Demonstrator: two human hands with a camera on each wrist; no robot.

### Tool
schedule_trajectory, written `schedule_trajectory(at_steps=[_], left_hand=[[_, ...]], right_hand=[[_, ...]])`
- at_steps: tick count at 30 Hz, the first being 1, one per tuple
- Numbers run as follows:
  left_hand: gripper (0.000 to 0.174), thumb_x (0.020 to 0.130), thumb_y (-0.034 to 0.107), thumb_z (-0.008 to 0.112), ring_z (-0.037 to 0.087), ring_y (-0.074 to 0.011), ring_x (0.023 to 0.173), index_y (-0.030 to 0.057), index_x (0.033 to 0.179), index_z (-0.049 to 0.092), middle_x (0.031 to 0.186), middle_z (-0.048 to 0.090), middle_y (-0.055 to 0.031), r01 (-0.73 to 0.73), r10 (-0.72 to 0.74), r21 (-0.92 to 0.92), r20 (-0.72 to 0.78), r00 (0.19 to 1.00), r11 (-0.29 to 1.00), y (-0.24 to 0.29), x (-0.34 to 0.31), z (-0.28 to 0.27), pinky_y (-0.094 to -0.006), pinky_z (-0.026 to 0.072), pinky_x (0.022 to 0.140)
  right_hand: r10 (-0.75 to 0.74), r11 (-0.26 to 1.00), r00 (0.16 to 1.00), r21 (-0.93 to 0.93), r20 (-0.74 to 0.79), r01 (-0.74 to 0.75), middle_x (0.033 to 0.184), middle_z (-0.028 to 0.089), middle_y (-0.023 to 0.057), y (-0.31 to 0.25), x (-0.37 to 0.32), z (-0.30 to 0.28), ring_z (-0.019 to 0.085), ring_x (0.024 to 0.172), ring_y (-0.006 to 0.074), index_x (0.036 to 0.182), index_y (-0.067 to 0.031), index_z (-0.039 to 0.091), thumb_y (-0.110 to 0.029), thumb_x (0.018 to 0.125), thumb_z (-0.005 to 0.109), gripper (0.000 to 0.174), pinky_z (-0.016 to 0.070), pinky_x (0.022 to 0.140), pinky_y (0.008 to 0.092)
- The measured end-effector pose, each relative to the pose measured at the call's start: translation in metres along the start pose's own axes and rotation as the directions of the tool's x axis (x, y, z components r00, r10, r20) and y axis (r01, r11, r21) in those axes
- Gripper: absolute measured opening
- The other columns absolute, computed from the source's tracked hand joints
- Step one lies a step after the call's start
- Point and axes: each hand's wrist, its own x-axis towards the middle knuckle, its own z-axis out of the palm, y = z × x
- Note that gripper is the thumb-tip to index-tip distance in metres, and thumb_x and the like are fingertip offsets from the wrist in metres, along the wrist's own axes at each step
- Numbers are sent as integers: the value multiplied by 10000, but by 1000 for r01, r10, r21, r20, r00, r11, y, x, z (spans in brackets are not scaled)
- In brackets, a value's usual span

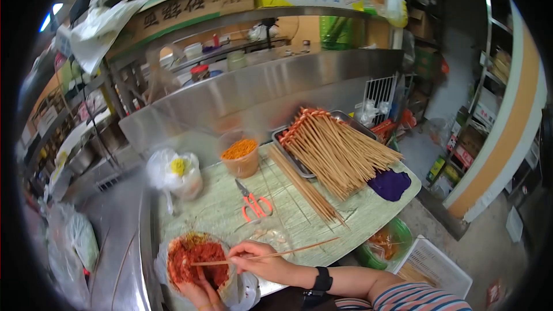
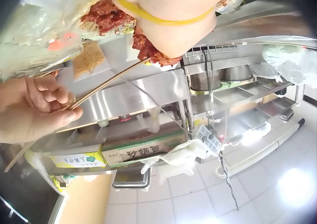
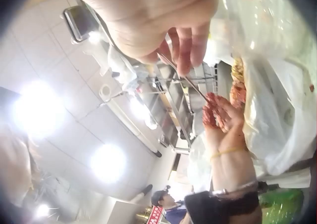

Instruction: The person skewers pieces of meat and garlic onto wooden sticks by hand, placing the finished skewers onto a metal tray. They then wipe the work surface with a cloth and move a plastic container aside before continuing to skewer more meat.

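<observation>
My right hand pinches a thin wooden skewer between thumb and fingers, its long end pointing right. The skewer's other end reaches over red seasoned meat in a white plastic bag at the table's front edge. Down in the bag, my left hand has its fingers at the meat by the skewer's tip. From the right wrist view, the fingers of that left hand are red-smeared and curl around a piece of meat at the tip. A yellow band circles the left wrist.
Behind stand a tub of orange shreds and a white bag. Orange-handled scissors lie mid-table beside loose skewers. A metal tray holds a heap of loaded skewers, near a purple cloth. A green-lined bin stands below right.
</observation>
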Motion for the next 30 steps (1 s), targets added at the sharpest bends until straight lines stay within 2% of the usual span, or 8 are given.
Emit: schedule_trajectory(at_steps=[4,7,13,16,22,23,28,30], left_hand=[[386,966,251,459,508,-231,1208,86,1313,493,1310,543,-87,-58,45,124,107,993,991,16,-16,23,-372,432,970],[409,985,302,404,453,-269,1275,93,1329,476,1356,506,-123,-49,30,130,148,988,990,22,-22,30,-429,400,1014],[439,990,343,377,463,-296,1261,100,1346,459,1363,498,-135,17,-13,-28,137,990,999,20,-21,25,-451,391,1026],[435,990,328,385,469,-295,1255,98,1353,452,1358,501,-139,-9,11,-20,103,995,1000,18,-20,24,-444,405,1016],[432,983,294,407,474,-324,1240,118,1377,431,1360,497,-143,-12,0,81,151,988,997,17,-20,20,-455,428,991],[425,974,297,435,497,-267,1214,122,1360,448,1344,515,-98,-36,27,56,151,988,998,11,-18,18,-408,420,980],[434,968,274,462,501,-219,1212,128,1376,431,1374,495,-61,-77,66,64,165,984,995,10,-18,14,-399,420,954],[435,967,271,467,501,-218,1212,128,1377,429,1376,494,-59,-60,47,85,147,988,995,14,-19,19,-394,421,952]], right_hand=[[181,970,983,162,7,-180,981,661,97,-20,-9,-42,665,844,136,1160,7,577,-271,1003,475,335,531,736,243],[207,947,966,279,-157,-158,1000,660,129,-38,-18,-67,665,867,185,1137,50,575,-178,994,478,285,537,767,293],[-96,916,774,249,-626,315,1130,621,127,-63,18,-158,583,1050,219,1212,5,520,-221,980,463,329,450,926,346],[13,892,621,289,-783,346,1279,546,140,-47,58,-206,527,1157,223,1294,-20,461,-252,979,461,392,406,980,362],[93,894,530,306,-843,328,1398,457,133,4,108,-264,471,1246,255,1343,-64,426,-319,964,486,462,337,1046,369],[124,883,510,328,-851,334,1404,450,136,10,111,-270,457,1265,259,1342,-61,425,-321,963,488,463,323,1058,369],[315,766,623,579,-716,278,1229,572,137,-11,94,-242,588,1040,195,1254,-32,500,-262,956,538,379,477,876,310],[230,937,836,344,-499,-52,1025,651,98,-19,82,-224,617,843,124,1108,-16,597,-213,944,564,258,508,705,254]])
